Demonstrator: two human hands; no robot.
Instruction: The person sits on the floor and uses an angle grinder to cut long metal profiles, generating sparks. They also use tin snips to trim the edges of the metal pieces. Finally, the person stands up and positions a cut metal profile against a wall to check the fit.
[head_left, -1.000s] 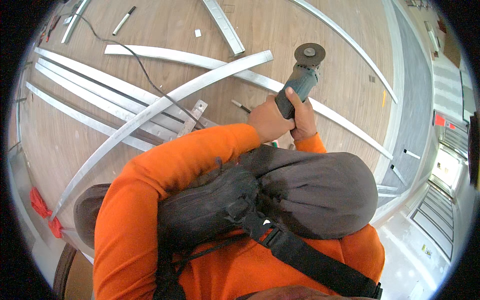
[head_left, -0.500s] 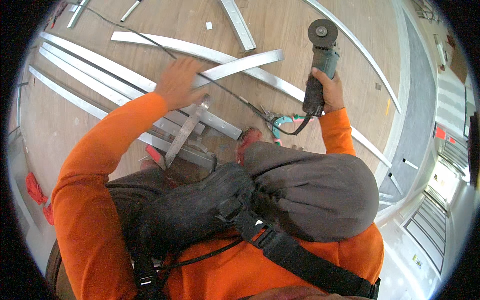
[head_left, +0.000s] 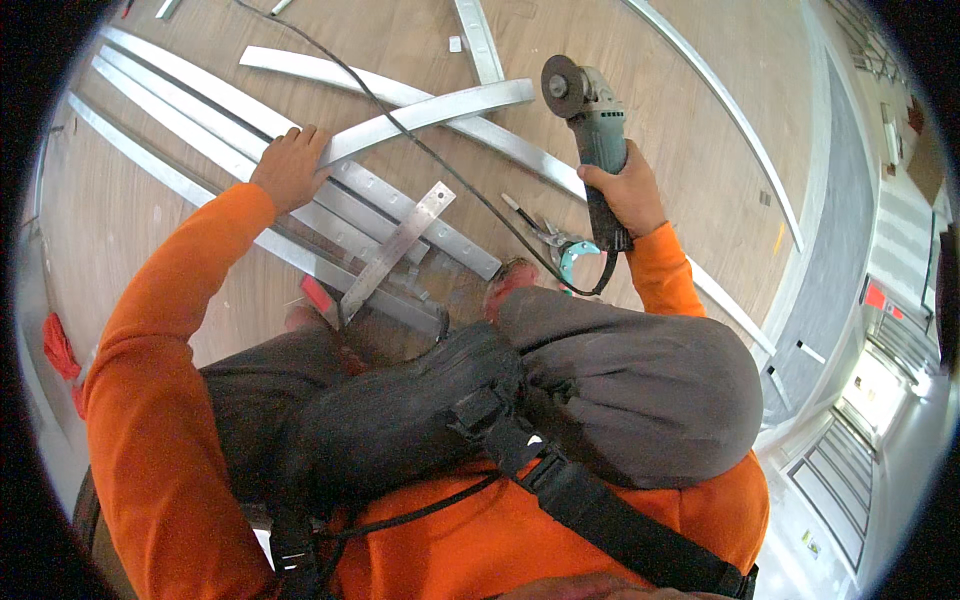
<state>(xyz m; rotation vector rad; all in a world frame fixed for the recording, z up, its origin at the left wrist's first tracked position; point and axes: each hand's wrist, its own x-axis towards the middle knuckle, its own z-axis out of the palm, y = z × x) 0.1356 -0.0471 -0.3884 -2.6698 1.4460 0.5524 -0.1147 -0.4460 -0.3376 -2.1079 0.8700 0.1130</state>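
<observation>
Gripping angle grinder (head_left: 590, 120) body, right hand (head_left: 625, 190) closed, disc lifted off floor (head_left: 150, 230); left hand (head_left: 292, 165) pressing flat, steadying curved metal strip (head_left: 430, 112) end.

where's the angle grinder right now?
In the head view, the angle grinder is upper right of centre, gripped in the right hand, disc raised above the floor, right of the curved metal strip that the left hand presses on.

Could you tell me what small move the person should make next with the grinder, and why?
Probably lower the angle grinder toward the curved metal strip. The right hand holds the grinder lifted, its disc clear of the metal, while the left hand presses on the strip's near end, seemingly steadying it on the floor.
</observation>
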